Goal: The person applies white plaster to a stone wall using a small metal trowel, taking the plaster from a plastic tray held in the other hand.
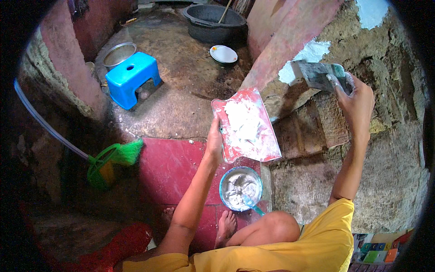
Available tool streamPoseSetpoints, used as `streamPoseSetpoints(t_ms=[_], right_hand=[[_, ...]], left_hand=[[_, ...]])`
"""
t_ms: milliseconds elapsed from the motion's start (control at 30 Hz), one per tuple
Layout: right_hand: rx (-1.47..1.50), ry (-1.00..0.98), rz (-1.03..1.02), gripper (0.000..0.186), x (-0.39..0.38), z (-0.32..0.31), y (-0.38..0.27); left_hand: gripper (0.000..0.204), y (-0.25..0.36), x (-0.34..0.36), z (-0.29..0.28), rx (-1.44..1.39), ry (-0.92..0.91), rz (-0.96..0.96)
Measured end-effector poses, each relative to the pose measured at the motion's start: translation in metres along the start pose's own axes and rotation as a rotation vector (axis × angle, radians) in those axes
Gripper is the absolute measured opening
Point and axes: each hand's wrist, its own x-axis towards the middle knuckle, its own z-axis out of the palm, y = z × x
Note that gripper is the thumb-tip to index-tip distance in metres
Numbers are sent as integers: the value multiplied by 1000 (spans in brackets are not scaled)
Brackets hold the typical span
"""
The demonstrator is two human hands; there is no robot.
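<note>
Yellow shirt (272, 256) nearest, left fingers (215, 127) clamp red board (232, 152), right fingers (336, 87) clamp scraper (317, 75), long axis leftward.

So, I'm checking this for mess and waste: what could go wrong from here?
Spillage: the left grip holds the red board by one side, so its heap of white paste could slide off if the board tips.
Knock: the bowl stands close to a bare foot, which might nudge it.
Poor bond: the wall looks rough and crumbling around the flat blade in the right grip, so paste may not hold.
</note>
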Motion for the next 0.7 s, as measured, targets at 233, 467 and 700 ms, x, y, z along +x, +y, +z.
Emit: streamPoseSetpoints(t_ms=[233,467,700], right_hand=[[-37,38,-85,34,8,7,-19],[-94,-8,-60,32,2,10,-13],[-2,4,-142,28,-17,10,-21]], left_hand=[[55,-4,2,-3,11,-20,0],[55,-4,2,-6,-24,-29,7],[54,-2,1,-4,5,-5,19]])
